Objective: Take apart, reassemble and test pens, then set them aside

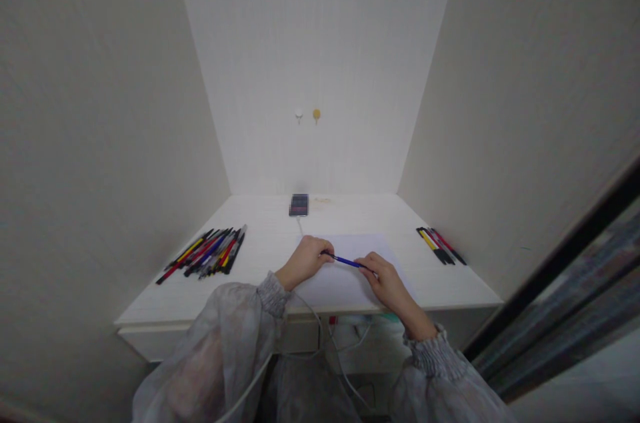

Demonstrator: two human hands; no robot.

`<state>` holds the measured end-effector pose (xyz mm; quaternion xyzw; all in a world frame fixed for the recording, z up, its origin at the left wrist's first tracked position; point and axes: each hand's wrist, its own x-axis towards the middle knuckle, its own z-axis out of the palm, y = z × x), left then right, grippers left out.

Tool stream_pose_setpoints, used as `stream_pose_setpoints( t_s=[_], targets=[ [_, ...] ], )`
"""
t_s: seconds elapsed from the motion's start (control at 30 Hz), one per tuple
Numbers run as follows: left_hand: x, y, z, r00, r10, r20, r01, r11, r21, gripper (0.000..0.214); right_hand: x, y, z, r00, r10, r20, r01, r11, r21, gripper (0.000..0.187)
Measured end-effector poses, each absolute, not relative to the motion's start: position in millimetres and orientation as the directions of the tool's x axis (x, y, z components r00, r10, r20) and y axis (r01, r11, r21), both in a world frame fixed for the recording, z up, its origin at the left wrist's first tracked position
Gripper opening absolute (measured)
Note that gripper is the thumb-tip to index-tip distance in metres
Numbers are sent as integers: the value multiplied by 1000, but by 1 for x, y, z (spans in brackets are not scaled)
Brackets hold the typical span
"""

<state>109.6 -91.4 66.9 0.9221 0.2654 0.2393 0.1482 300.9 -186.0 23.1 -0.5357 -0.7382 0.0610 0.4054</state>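
A slim blue pen with dark ends is stretched between my two hands, just over a white sheet of paper. My left hand pinches its left end with thumb and fingers. At the other end, the fingers of my right hand close round the dark tip. The pen lies nearly level, sloping slightly down to the right. Whether the dark part at either end is a separate cap, I cannot tell.
A heap of pens and markers lies on the left of the white desk. Several more markers lie at the right. A phone with a white cable rests near the back wall. Side walls enclose the desk.
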Motion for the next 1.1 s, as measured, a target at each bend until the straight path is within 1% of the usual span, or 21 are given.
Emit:
stream_pose_setpoints(
  t_s=[0.1,0.2,0.37,0.43,0.53,0.63,0.77,0.9,1.03,1.1],
  targets=[
    [110,-93,67,750,546,374,411,-827,383,10,301,-186,25,-100,850,518,735,414,-538,24],
    [110,-95,66,734,559,384,428,-821,378,9,300,-185,23,-83,869,488,725,389,-569,23],
    [111,-96,65,713,584,387,437,-803,406,9,299,-183,16,35,915,402,627,293,-722,19],
    [111,-96,65,712,592,377,441,-796,416,10,298,-183,15,41,926,376,602,277,-749,20],
    [111,-97,65,710,606,360,451,-783,428,11,296,-184,17,44,927,373,602,273,-750,25],
    [111,-97,64,706,609,361,450,-779,436,11,296,-185,19,45,931,362,571,274,-774,16],
    [111,-97,62,713,606,352,445,-780,441,10,297,-185,22,32,947,320,557,249,-792,16],
    [111,-98,62,708,602,370,432,-783,448,10,298,-185,25,17,955,296,583,231,-779,26],
    [111,-97,60,702,608,369,438,-778,450,10,296,-185,24,7,945,326,610,254,-751,33],
    [111,-97,59,702,614,360,444,-773,454,10,295,-185,21,20,938,346,598,266,-756,28]
  ],
)
